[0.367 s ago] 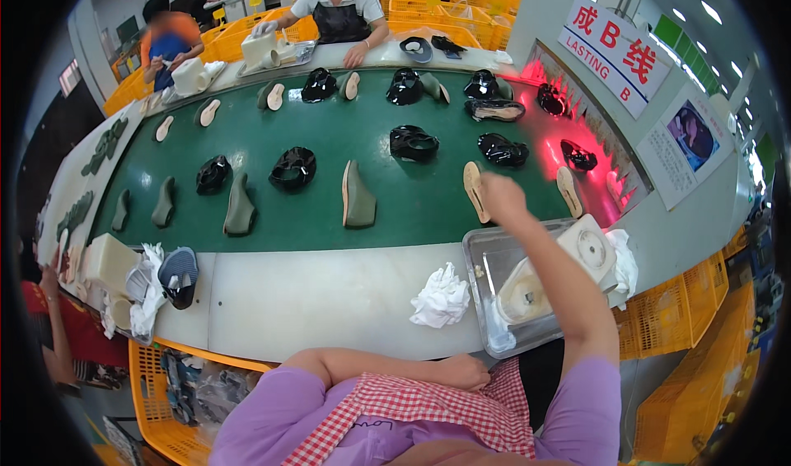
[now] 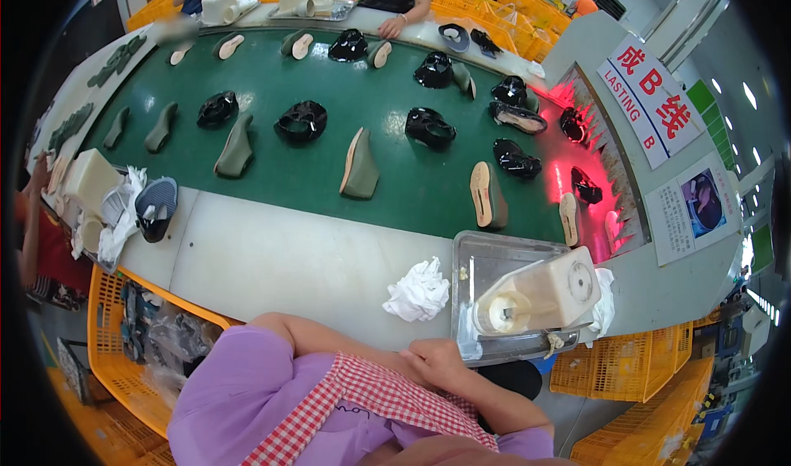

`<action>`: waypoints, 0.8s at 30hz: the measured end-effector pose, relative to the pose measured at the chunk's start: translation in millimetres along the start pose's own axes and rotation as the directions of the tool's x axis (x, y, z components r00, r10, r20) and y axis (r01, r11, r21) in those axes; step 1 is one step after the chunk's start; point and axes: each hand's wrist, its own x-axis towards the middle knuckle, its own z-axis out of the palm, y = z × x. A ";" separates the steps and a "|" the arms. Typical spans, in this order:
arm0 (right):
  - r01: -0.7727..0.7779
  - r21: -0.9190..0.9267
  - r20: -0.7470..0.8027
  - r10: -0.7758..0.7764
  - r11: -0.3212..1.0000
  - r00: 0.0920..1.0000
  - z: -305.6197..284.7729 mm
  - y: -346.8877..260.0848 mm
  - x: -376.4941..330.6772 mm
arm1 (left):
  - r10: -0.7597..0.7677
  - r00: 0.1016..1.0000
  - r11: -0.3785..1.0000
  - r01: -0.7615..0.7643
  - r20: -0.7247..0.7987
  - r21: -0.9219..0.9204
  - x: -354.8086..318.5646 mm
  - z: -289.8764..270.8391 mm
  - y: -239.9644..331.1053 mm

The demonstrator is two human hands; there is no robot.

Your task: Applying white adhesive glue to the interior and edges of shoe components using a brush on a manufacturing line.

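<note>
One crumpled cloth [image 2: 418, 290] | rectangular metal tray [image 2: 475, 260] | right grip [image 2: 437, 364] half-curled, contents unclear | left grip hidden, state unclear

Before me, a crumpled white cloth [image 2: 416, 290] lies on the counter [image 2: 288, 252], just beside a rectangular metal tray [image 2: 488, 260].

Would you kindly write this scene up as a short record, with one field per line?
Right hand: the right hand rests against the left forearm, close to the body
Left hand: hidden from view
Nearest items: grey tray with a cream container on its side; crumpled white cloth beside the tray
Green surface: green wedge-shaped pieces, glossy black pieces
Lighting: red glow at the right end
Opposite side: another person's hand at the far edge
Below, right: yellow crates
</note>
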 end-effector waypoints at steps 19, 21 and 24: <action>0.247 -0.220 -0.009 -0.255 0.944 0.967 -3.8 -4.3 2.7 | -0.146 0.986 0.973 0.159 0.084 -0.170 -23.4 43.4 -7.5; 0.251 -0.226 -0.006 -0.259 0.941 0.966 -2.2 -3.5 2.9 | -0.154 0.983 0.968 0.170 0.096 -0.186 -25.8 43.7 -6.2; 0.255 -0.236 -0.008 -0.265 0.937 0.964 -0.1 -0.8 2.6 | -0.164 0.979 0.960 0.186 0.119 -0.210 -28.8 45.5 -4.5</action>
